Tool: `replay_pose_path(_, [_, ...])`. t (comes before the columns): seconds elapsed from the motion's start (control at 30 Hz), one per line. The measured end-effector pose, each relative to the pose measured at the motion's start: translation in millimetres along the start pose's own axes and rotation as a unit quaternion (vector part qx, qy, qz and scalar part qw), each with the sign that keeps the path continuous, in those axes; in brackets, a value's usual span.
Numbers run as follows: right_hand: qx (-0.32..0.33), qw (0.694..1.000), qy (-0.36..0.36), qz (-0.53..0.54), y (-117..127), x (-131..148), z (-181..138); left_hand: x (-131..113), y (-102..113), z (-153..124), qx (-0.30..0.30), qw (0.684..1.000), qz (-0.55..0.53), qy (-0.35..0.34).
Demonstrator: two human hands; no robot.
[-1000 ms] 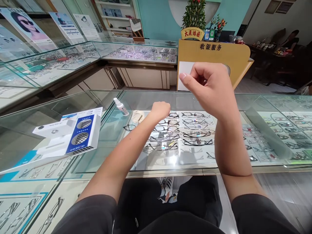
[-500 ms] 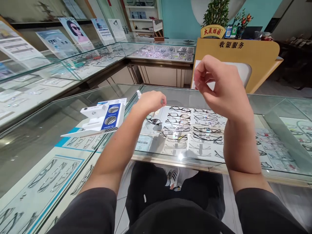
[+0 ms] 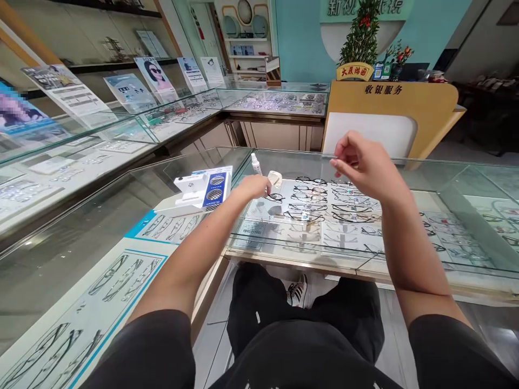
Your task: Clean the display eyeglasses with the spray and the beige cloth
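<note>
My left hand (image 3: 255, 187) is low over the glass counter, its fingers bent down at the left end of a dark-framed pair of glasses (image 3: 276, 198). Most of those fingers are hidden, so a grip cannot be made out. Just beyond it stand a small white bottle (image 3: 256, 164) and a pale rounded object (image 3: 275, 179) whose kind is unclear. My right hand (image 3: 363, 165) is raised above the counter, fingers curled and thumb close to them, with nothing visible in it. Below and beside it, several rows of eyeglasses (image 3: 310, 198) lie in the display case.
A white and blue cardboard box (image 3: 205, 189) rests on the counter left of my left hand. Glass display cases (image 3: 140, 127) run along the left and back. Behind the counter is a yellow cashier desk (image 3: 436, 108) with a plant (image 3: 360, 40) on top.
My left hand has come down to the glasses. My right hand has lowered, its thumb now closer to its fingers. The camera view has tilted up and shifted left.
</note>
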State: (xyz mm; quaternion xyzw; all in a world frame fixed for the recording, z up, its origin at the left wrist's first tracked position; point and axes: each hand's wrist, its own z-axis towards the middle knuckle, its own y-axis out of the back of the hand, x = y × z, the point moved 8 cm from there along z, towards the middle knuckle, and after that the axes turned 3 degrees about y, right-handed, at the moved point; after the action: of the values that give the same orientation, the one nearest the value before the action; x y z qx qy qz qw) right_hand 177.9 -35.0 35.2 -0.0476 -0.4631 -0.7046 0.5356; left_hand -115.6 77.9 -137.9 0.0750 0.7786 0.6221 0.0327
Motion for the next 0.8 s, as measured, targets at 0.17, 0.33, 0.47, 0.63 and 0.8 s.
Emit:
replay_pose_path(0.17, [0.01, 0.997, -0.063, 0.037, -11.7, -44.3, -16.7, 5.2, 4.5, 3.0, 0.002, 0.999, -0.046, -0.025])
replay_pose_path(0.33, [0.01, 0.988, -0.089, 0.129, -24.7, -76.6, -19.4, 13.3, 26.5, -2.3, -0.014, 0.981, -0.179, -0.072])
replay_pose_path(0.47, [0.023, 0.952, -0.093, 0.29, -44.7, -96.8, -8.2, -8.4, 51.8, 0.0, -0.066, 0.903, -0.398, -0.147])
replay_pose_path(0.63, [-0.014, 0.92, -0.066, 0.386, -62.1, -117.4, 8.6, -60.4, 70.5, 11.5, -0.116, 0.751, -0.609, -0.228])
replay_pose_path(0.8, [-0.049, 0.907, -0.086, 0.408, -71.5, -136.6, 9.9, -98.1, 63.8, 23.4, -0.115, 0.64, -0.722, -0.237])
